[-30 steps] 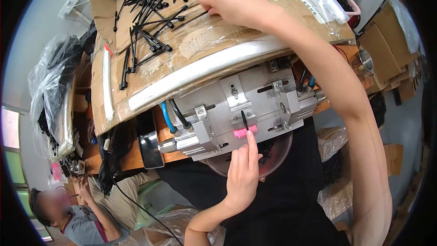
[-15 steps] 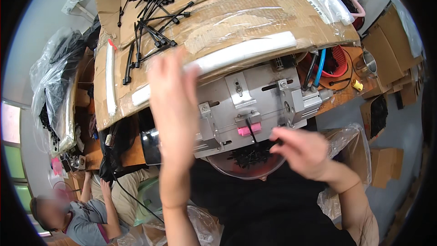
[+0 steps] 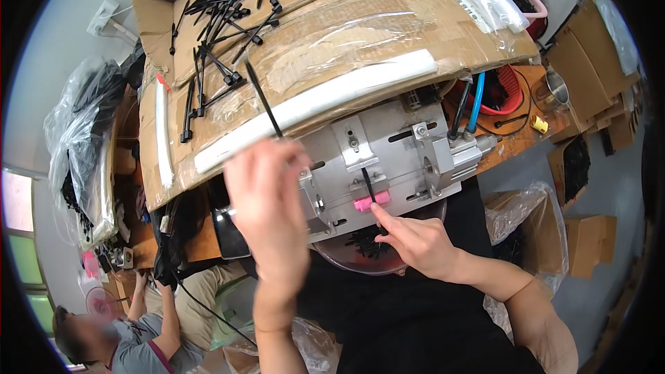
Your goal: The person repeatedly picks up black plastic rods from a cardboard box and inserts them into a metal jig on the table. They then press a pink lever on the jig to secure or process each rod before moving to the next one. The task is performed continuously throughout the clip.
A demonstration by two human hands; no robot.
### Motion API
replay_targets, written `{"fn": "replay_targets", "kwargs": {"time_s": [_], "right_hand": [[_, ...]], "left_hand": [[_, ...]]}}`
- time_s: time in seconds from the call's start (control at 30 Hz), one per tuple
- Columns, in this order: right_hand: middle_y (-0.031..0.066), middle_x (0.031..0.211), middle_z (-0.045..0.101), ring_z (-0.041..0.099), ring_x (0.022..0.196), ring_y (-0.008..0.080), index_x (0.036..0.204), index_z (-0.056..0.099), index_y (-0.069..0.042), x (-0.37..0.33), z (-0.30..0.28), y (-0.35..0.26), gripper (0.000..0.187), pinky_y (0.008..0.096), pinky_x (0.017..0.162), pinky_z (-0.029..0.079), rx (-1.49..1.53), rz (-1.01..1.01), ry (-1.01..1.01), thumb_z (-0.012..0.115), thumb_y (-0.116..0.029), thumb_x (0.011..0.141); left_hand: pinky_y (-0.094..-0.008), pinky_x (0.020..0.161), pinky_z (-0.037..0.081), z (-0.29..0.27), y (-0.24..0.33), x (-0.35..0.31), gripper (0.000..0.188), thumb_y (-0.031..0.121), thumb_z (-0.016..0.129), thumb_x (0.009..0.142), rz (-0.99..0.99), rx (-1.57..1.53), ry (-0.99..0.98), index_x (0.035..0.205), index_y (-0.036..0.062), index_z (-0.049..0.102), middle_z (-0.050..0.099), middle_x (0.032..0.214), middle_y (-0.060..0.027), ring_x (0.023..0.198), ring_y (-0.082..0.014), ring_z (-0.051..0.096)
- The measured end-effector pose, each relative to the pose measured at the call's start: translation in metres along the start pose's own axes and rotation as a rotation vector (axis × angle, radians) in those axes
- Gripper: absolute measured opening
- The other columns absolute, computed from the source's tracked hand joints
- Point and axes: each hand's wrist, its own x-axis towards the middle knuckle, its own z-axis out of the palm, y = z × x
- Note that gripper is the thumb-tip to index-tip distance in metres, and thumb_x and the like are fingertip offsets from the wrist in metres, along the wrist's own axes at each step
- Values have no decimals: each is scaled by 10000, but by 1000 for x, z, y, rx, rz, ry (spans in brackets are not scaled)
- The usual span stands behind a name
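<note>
My left hand [image 3: 267, 197] is raised over the left side of a metal machine plate [image 3: 395, 163], slightly smeared by motion. Its fingers pinch a thin black rod [image 3: 263, 100], which points up and away over the cardboard. In the middle of the plate, a second black rod [image 3: 369, 183] lies across a small pink block [image 3: 363, 203]. The outstretched index finger of my right hand [image 3: 422, 246] touches this rod beside the block, its thumb apart below. Under the machine's front edge is a translucent bowl [image 3: 339, 257] with black pieces inside.
Black rods with thick heads [image 3: 225, 73] are spread on a cardboard sheet [image 3: 332, 31] behind the machine. At the right are blue tubing [image 3: 476, 104], a red basket [image 3: 514, 93] and a metal cup [image 3: 553, 92]. A co-worker [image 3: 149, 332] sits at lower left.
My left hand has come back from the cardboard toward me, and a black rod now shows in it. My right hand has moved left, its index finger reaching the rod on the pink block.
</note>
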Motion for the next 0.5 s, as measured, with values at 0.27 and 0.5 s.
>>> {"fn": "replay_targets", "kwargs": {"time_s": [0.27, 0.5], "right_hand": [[86, 858, 687, 644, 626, 173, 1192, 631, 40, 6, -36, -8, 496, 259, 498, 493, -95, 45, 174, 801, -153, 768], [91, 812, 699, 557, 487, 118, 1190, 662, 2, 8, -46, -12, 464, 234, 454, 445, 45, 198, 250, 810, -66, 756]], "left_hand": [[-319, 749, 476, 19, 55, -115, 624, 56, 717, 806, -13, 35, -368, 1378, -60, 497, 580, 970, -97, 821, -232, 541], [-384, 770, 461, 32, 56, -115, 673, 3, 709, 797, -78, -26, -429, 1413, -52, 443, 564, 993, -126, 877, -289, 522]]}}
